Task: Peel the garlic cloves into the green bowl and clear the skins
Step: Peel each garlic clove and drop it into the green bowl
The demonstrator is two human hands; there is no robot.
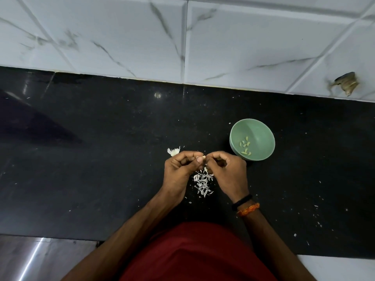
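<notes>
Garlic clove (201, 158) — pinched at the fingertips of the left hand (178, 171), whose grip is curled around it; right hand (227, 171) meets it from the other side, fingers curled, pinching at the clove's skin. Skins (203, 183) — loose pile on the black bench (101, 179), directly beneath the grip. Green bowl (252, 139) — just right of the grip and beyond it, holding peeled cloves (245, 147). Garlic piece (173, 151) — just behind the left hand.

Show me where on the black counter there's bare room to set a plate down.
Widest bare patch: the counter left of the left hand, up to the tiled wall. Crowded: the skin pile between the hands, the green bowl beside the right hand.
</notes>
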